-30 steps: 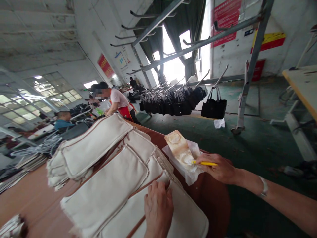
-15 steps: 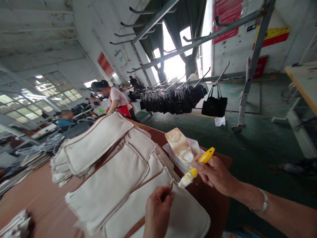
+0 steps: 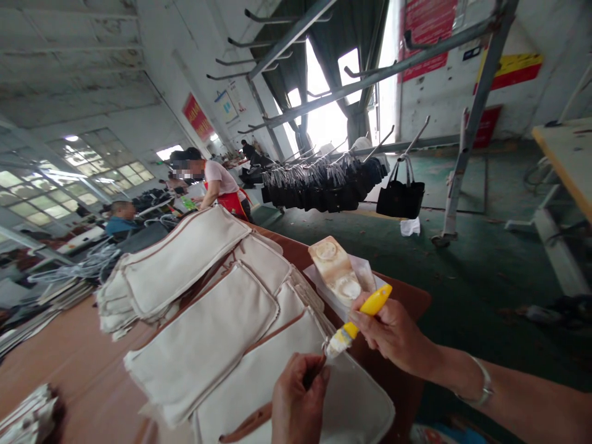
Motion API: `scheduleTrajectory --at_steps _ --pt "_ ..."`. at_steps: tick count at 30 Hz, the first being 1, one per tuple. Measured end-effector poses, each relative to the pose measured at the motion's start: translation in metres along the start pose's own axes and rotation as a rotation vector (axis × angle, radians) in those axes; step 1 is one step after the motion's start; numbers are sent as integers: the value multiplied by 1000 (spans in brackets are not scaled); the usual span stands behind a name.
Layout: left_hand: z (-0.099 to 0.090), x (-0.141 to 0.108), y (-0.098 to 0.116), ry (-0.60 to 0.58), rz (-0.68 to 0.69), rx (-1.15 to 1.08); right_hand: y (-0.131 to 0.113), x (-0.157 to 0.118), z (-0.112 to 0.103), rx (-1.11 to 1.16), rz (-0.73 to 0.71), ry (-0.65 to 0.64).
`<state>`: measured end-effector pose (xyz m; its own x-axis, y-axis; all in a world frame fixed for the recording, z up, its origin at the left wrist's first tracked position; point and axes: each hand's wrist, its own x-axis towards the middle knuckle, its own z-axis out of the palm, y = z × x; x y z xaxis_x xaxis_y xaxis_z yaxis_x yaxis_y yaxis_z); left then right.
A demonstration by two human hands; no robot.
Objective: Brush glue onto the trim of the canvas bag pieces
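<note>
My right hand (image 3: 393,336) is closed round the yellow handle of a brush (image 3: 370,308), whose bristles carry white paste. The bristles touch or nearly touch the tip of a thin brown strip (image 3: 324,349) pinched in my left hand (image 3: 300,394). Below both hands lies a cream bag piece (image 3: 356,401) with brown edging. More cream pieces (image 3: 203,339) overlap to the left. Behind the brush, a stained holder (image 3: 335,265) with white paste rests on a white sheet (image 3: 365,271).
The brown table (image 3: 83,370) carries another cream bundle (image 3: 28,419) at lower left. Beyond it are a person in a red apron (image 3: 222,185) and a seated person in blue (image 3: 121,219). Black bags (image 3: 324,185) hang on a metal rack (image 3: 472,123).
My right hand has moved the brush left and slightly down, bringing its bristles to the strip's tip. My left hand has shifted slightly right.
</note>
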<state>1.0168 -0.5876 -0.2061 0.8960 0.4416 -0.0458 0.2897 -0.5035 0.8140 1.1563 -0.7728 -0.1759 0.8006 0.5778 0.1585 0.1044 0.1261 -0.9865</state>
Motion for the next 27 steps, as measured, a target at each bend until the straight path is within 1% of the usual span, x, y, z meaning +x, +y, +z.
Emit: scheduleTrajectory --at_steps 1,4,6,8,11,13,14,16,18,19,20,21,23,24,25,27 --pt "1 -3 0 11 26 16 0 0 -1 -10 -7 14" --pt "4 -13 -1 61 125 64 -1 6 -6 -25 -30 123" --pt "7 -20 -3 100 194 92 -4 11 -7 16 -29 125" --pt "9 -25 -4 137 249 126 -8 14 -6 92 27 29" --pt "10 -30 -5 173 287 185 -15 13 -5 231 193 -176" --pt "10 -31 -4 173 287 221 -19 13 -8 328 270 -225" --pt "9 -31 -3 167 283 238 -21 14 -10 361 280 -214" --pt "7 -32 1 160 279 273 -22 15 -14 367 236 -137" --pt "4 -32 5 162 284 313 -21 16 -14 305 157 -55" --pt "2 -32 7 159 288 336 -19 16 -12 274 140 -45" --pt "-1 -32 9 152 285 365 -18 14 -9 258 147 -62" --pt "-3 -33 10 139 272 401 -16 12 -6 265 175 -106" --pt "-8 -34 12 96 226 480 -12 6 -2 336 250 -206" --pt "-10 -35 12 74 198 518 -11 3 -1 392 271 -223" --pt "-12 -37 13 54 168 554 -11 1 -2 450 275 -206" --pt "-16 -39 17 6 102 611 -12 -2 -9 532 252 -114"
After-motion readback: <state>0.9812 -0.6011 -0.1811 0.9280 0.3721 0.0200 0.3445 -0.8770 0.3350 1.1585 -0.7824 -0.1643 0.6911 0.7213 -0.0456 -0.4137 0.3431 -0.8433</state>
